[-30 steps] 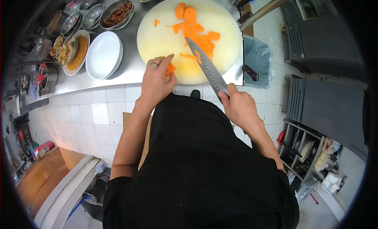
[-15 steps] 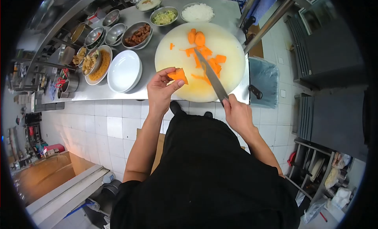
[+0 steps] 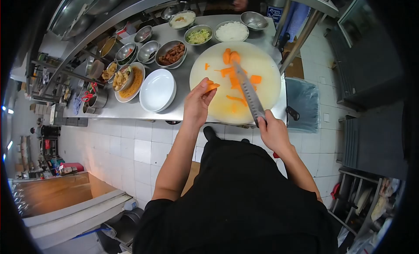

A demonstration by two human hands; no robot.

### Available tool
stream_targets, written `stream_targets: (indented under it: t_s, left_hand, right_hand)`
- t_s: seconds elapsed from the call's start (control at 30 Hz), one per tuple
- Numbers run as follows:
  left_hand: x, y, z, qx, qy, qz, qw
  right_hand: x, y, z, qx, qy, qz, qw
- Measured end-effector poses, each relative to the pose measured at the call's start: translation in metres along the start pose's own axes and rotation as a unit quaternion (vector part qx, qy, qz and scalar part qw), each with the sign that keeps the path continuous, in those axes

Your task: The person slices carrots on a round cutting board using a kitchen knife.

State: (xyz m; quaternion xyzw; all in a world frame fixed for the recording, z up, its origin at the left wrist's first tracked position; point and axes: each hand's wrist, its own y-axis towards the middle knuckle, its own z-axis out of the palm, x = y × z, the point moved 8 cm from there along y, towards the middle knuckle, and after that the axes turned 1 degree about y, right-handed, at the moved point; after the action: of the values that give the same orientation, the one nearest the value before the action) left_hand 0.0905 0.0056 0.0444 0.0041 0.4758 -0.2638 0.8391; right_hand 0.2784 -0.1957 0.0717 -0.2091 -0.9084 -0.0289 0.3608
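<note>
Between the fingers and thumb of my left hand (image 3: 198, 103) is a piece of carrot (image 3: 211, 86), held over the left part of a round white cutting board (image 3: 205, 110). My right hand (image 3: 275, 131) grips the handle of a large kitchen knife (image 3: 251, 94), its dimpled blade slanting up and left across the board. Partly behind the blade lie cut carrot pieces (image 3: 255, 79). Two thicker carrot chunks (image 3: 227, 56) rest near the board's far edge, close to the knife tip. Thin carrot slivers (image 3: 235, 99) lie between the held piece and the blade.
A stack of white plates (image 3: 158, 90) stands left of the board. Behind are metal bowls with white shreds (image 3: 231, 31), green shreds (image 3: 198, 36) and brown meat (image 3: 171, 54). A bin with a clear liner (image 3: 302, 103) adjoins the table's right side. Another person's hand (image 3: 240, 1) shows beyond the table.
The view has shifted, so the table sits lower and further right. My left hand has turned the carrot piece edge-on. A metal bowl and another person's hand now show at the back.
</note>
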Motion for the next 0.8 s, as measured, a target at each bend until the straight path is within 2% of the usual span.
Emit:
stream_targets:
  t_s: [0.17, 0.3, 0.37, 0.43, 0.53, 0.6, 0.73, 0.8]
  left_hand:
    - [0.003, 0.002, 0.007, 0.008, -0.041, -0.04, 0.998]
    - [-0.003, 0.005, 0.008, 0.006, -0.006, -0.014, 1.0]
    - [-0.005, 0.008, 0.007, 0.002, 0.026, 0.003, 1.0]
    - [-0.01, 0.006, 0.01, 0.005, 0.039, 0.015, 0.999]
    - [-0.017, 0.001, 0.017, 0.008, 0.059, 0.028, 0.998]
    - [-0.018, -0.001, 0.018, 0.007, 0.063, 0.033, 0.997]
    - [-0.017, 0.0, 0.017, 0.01, 0.06, 0.037, 0.997]
    - [-0.018, 0.001, 0.018, 0.011, 0.058, 0.038, 0.998]
  right_hand:
    - [-0.002, -0.006, 0.002, 0.012, -0.032, 0.002, 0.999]
    - [-0.009, -0.017, 0.006, 0.059, -0.043, -0.008, 0.997]
    - [-0.013, -0.024, 0.017, 0.124, -0.087, -0.06, 0.987]
    - [-0.019, -0.025, 0.018, 0.146, -0.098, -0.069, 0.982]
    - [-0.024, -0.021, 0.011, 0.131, -0.107, -0.055, 0.984]
    - [-0.022, -0.014, -0.012, 0.015, -0.123, -0.025, 0.992]
    - [-0.007, -0.018, -0.032, -0.038, -0.062, -0.022, 0.997]
    - [-0.009, -0.021, -0.019, -0.008, -0.063, -0.031, 0.997]
